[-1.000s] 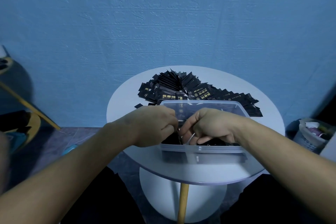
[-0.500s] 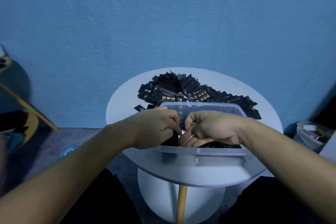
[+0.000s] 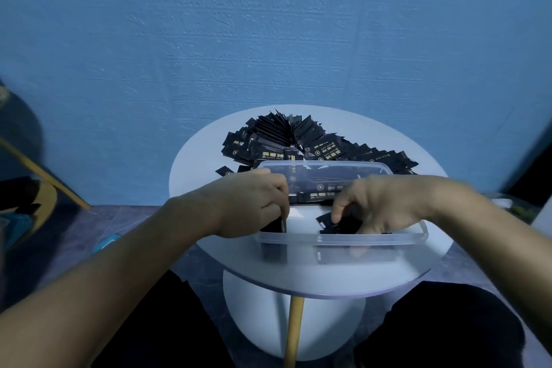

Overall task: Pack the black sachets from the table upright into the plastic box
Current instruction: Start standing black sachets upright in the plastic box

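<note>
The left hand [image 3: 254,203] is curled round a small upright stack [image 3: 273,225] of sachets at the box's [image 3: 328,163] near-left corner. The right hand [image 3: 385,206], blurred, seems to pinch loose sachets [image 3: 340,222] lying tilted by the near wall, right of middle. To do this well, brace the stack against the left wall, stand each loose one on end and slide it flush. The sachets are slim, black, glossy and gold-printed; I judge them slippery. The main pile [image 3: 286,140] fans along the table's [image 3: 397,140] far edge, behind the box.
</note>
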`<state>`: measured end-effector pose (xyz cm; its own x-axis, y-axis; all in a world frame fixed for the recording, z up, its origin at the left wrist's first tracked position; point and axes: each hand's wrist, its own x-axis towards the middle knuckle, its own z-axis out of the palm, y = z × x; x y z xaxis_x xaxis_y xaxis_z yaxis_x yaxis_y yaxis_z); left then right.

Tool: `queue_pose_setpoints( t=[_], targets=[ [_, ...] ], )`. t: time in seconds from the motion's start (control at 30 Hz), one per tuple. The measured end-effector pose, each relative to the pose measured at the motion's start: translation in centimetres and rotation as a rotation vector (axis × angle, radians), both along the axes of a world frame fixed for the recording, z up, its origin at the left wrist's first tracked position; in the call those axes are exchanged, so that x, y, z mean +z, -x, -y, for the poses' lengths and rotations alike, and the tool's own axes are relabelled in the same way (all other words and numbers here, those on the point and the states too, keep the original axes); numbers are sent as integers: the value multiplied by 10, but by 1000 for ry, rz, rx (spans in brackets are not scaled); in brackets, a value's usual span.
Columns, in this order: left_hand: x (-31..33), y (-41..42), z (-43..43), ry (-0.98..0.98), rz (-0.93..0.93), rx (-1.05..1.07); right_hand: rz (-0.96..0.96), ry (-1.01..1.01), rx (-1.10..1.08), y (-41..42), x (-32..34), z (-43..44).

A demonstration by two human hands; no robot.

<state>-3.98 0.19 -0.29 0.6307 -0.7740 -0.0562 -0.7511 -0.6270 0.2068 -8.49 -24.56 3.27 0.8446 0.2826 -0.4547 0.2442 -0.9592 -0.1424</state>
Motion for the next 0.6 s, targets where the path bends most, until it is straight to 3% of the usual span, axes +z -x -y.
queue_pose_setpoints(
  t=[0.27,0.6],
  targets=[
    [0,0,1,3,2,8,24,203,80,-7,-9,-9],
    [-1,0,1,-16,7,2,236,114,78,-7,-21,-14]
  ],
)
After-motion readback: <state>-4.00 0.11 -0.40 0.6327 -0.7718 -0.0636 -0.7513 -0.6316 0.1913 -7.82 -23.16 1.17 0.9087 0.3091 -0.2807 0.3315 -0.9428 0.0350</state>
